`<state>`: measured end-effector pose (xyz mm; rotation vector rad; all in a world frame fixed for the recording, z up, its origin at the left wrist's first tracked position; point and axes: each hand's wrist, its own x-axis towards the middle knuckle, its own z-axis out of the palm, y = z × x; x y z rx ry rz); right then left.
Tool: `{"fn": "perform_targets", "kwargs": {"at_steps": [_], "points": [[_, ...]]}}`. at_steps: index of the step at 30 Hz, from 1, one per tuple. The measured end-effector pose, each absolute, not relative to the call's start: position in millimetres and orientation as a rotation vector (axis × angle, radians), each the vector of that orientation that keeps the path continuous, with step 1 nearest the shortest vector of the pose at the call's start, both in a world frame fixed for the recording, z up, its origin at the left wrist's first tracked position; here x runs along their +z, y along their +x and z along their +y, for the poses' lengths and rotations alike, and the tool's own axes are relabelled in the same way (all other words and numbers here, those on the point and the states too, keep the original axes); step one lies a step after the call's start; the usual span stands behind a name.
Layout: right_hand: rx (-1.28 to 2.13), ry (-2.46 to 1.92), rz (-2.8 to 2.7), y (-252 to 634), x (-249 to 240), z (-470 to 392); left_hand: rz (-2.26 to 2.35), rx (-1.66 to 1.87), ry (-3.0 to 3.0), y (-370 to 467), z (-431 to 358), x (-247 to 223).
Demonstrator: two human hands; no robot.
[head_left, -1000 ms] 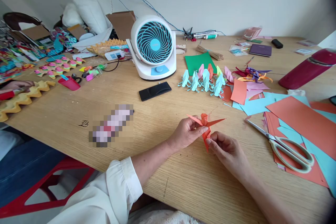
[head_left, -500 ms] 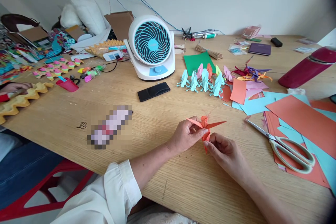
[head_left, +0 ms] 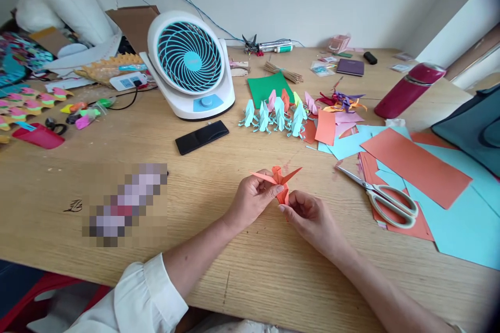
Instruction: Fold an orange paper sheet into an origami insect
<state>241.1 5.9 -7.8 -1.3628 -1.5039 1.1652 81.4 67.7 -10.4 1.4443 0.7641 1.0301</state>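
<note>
An orange folded-paper figure (head_left: 282, 193) with two long pointed flaps spread to either side is held between my hands, above the wooden table. My left hand (head_left: 253, 196) pinches its middle between thumb and fingers. Lower down, the fingertips of my right hand (head_left: 308, 214) are closed on its bottom point, which they partly cover. Beyond my hands stands a group of folded-paper figures (head_left: 279, 116), light blue in front, with pink, orange and yellow ones behind. Scissors (head_left: 369, 186) with pale handles lie to the right of my right hand, partly on paper sheets.
A white fan (head_left: 230, 96) stands at the back, with a black case (head_left: 202, 137) before it. Orange paper (head_left: 417, 166) and blue sheets (head_left: 461, 229) cover the right side. A red flask (head_left: 406, 92) lies beyond them. A red cup (head_left: 38, 136) is at far left.
The view has turned to the right, so everything sits further left and a blue bag shows at the right edge. Both hands keep their pinch on the orange figure.
</note>
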Motion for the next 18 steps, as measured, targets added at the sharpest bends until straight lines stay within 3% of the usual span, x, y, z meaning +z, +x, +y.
{"fn": "perform_targets", "kwargs": {"at_steps": [18], "points": [[1.280,-1.296,-1.399,242,-14,8,0.910,1.176,1.687,80,62,-8]]}}
